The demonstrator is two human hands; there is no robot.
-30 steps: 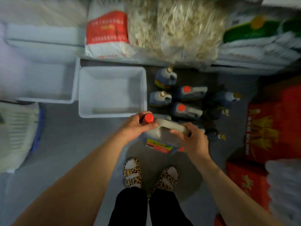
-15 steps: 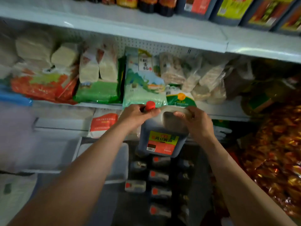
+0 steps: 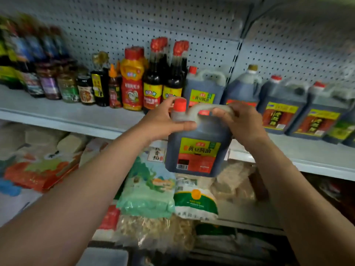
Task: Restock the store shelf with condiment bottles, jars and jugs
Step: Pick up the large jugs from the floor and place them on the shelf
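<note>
Dark jug with red cap, yellow-and-red label

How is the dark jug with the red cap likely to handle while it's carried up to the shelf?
Probably heavy: the jug looks full of dark liquid, and the left hand and right hand both grip it. Likely rigid, since the moulded handle keeps its shape. The liquid may slosh if tilted.

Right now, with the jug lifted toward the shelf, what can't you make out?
Head view only:
- Shelf spot behind the held jug: hidden by the jug and both hands, left hand, right hand.
- Far-left bottles: motion-blurred, labels unreadable.
- Rightmost jugs: cut off by the frame edge.
</note>
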